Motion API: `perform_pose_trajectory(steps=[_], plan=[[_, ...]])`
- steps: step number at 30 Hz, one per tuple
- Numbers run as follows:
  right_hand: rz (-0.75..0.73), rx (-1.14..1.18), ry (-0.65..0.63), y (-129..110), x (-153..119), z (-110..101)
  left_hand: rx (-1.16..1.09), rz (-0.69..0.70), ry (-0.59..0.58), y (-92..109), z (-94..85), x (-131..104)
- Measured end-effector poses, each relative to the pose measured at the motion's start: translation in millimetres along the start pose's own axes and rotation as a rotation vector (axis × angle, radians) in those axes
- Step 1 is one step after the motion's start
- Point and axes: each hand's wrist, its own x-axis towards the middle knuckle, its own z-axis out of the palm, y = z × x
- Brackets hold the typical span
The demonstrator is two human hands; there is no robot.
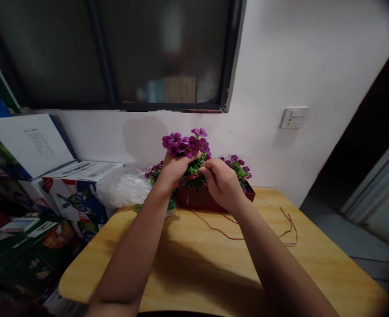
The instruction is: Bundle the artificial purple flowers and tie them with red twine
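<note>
My left hand (177,166) is closed around a bunch of purple flowers (185,145), its blossoms standing above the fingers and green leaves below. Just to the right, my right hand (223,181) pinches a thin reddish cord (194,175) against the stems. Behind both hands sits a dark red planter box (194,199) holding more purple flowers (238,165) and leaves. Long loose lengths of reddish cord (291,224) lie on the wooden table (194,264), partly hidden behind my right forearm. How the cord runs around the stems is hidden by my fingers.
A clear plastic bag (125,187) rests at the table's back left, near a small green object (172,204). Printed cartons (75,193) are stacked along the left. Behind the table are a white wall with a socket (294,118) and a dark-framed window (164,53).
</note>
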Motion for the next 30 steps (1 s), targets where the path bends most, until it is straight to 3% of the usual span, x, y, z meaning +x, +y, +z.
perform_pose_trajectory(steps=[8,21,30], plan=[[-0.113,0.084,0.057,-1.9,-0.5,-0.9,-0.138,-0.029,-0.017,12.6,6.5,-7.1],[0.05,0.236,0.138,-12.9,0.0,-2.9,-0.198,-0.094,-0.09,24.3,7.6,-13.4],[0.065,0.289,0.089,-19.8,6.3,-5.9,-0.2,-0.122,-0.137,18.2,6.2,-13.2]])
